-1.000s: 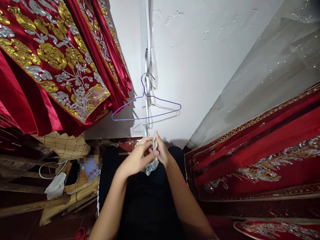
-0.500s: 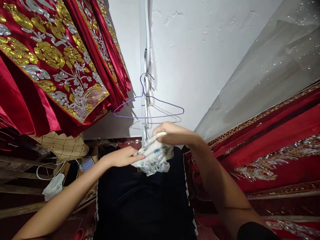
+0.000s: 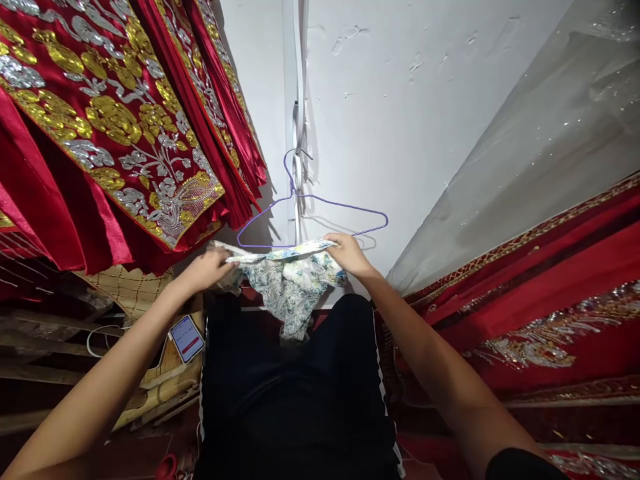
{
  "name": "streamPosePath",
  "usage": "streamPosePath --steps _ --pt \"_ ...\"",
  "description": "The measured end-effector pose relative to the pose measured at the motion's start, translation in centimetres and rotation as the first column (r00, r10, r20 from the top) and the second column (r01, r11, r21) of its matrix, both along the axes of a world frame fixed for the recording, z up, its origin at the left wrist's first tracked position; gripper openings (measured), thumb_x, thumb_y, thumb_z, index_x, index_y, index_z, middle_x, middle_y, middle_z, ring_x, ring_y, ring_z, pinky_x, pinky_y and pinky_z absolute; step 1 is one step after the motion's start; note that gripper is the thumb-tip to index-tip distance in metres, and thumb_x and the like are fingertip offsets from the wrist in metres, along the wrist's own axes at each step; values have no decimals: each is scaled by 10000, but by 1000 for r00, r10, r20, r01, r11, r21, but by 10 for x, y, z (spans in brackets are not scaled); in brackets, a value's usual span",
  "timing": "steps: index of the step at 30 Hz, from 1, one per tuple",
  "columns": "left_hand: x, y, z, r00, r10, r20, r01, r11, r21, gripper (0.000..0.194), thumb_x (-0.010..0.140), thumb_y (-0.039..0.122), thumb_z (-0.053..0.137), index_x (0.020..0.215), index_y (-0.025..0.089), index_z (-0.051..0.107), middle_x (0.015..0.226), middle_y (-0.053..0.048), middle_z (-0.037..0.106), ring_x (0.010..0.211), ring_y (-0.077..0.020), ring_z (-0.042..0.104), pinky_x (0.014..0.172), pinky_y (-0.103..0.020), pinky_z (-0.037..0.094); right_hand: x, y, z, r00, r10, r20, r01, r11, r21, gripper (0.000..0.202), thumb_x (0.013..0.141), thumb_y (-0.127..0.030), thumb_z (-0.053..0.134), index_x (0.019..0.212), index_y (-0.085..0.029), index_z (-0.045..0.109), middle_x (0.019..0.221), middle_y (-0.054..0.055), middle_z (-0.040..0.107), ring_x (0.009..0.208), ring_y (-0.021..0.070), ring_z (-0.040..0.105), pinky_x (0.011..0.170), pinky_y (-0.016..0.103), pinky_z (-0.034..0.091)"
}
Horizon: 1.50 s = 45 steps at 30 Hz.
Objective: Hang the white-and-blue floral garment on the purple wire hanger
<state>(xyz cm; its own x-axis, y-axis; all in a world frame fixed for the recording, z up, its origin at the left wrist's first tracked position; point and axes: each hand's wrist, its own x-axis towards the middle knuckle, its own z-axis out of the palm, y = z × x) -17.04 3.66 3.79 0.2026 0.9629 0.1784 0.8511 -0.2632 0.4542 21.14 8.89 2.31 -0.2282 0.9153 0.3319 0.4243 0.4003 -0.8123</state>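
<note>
Stretching between two hands, the floral cloth [image 3: 293, 283] droops at the frame's centre. Left of centre, the left hand [image 3: 206, 268] has its fingers curled closed on the cloth's top edge; right of centre, the right hand [image 3: 349, 255] pinches that edge too. A purple hanger [image 3: 350, 205] hangs just above; a phone [image 3: 187, 337] lies lower left, a red garment [image 3: 107, 120] upper left.

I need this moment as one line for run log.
left hand: holds floral cloth; right hand: holds its other end; cloth: spread between both; purple hanger: hangs beyond
</note>
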Motion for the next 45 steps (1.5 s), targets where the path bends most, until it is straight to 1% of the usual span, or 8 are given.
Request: streamPosePath --steps 3,8,12,19,26,31,38,45 --pt "5 17 15 995 -3 -96 6 1000 26 349 807 515 537 818 202 690 1021 -115 697 985 -298 637 926 -364 464 10 -7 11 1000 31 7 -31 999 -42 224 769 -215 545 845 -187 754 818 19 720 733 192 619 658 283 415" --pt "16 30 22 957 -168 -237 65 918 -390 422 781 584 536 700 194 675 753 -76 694 724 -241 626 716 -320 473 14 -10 17 1000 8 16 -8 1000 -20 229 757 -217 547 842 -185 757 770 16 704 717 191 618 645 279 407" --pt "21 20 31 967 -73 -245 75 997 -3 296 804 434 515 737 177 645 868 -113 699 848 -270 636 797 -351 484 10 -10 10 1000 15 8 -14 998 -56 201 748 -237 560 788 -175 747 773 32 716 778 217 646 684 285 438" --pt "51 1 60 990 -120 80 78 910 407 386 886 234 497 1251 187 611 1175 -81 694 997 -210 654 936 -334 493 -7 -35 1 979 194 -68 -197 980 -38 431 683 -157 473 1004 -192 760 934 38 741 861 229 668 737 311 504" --pt "45 11 60 979 -197 61 156 902 402 335 942 267 506 1214 164 673 1141 -94 716 1039 -242 663 977 -365 494 55 -33 21 910 -370 -188 408 883 234 903 697 -249 680 1540 -156 371 869 73 722 779 253 669 761 415 546" --pt "46 13 60 983 -180 -24 169 862 479 300 951 266 497 1173 179 679 1116 -105 595 1046 -240 590 976 -400 487 90 -22 42 980 -187 -66 190 981 49 431 638 -329 783 1017 -125 753 775 87 722 711 252 673 658 360 530" --pt "46 21 53 985 -173 -25 163 862 479 279 954 261 489 1164 196 661 1145 -104 530 1097 -243 559 1013 -424 464 82 -18 47 949 -275 -155 288 955 70 571 604 -326 808 1133 -136 709 692 44 697 630 198 630 540 283 465" --pt "29 24 50 993 73 92 -106 899 425 391 961 346 482 1305 183 572 1124 -119 648 1064 -272 619 985 -420 476 101 -34 62 982 72 -175 -126 939 -319 383 657 -508 836 810 -164 762 777 77 752 701 240 695 606 325 545"
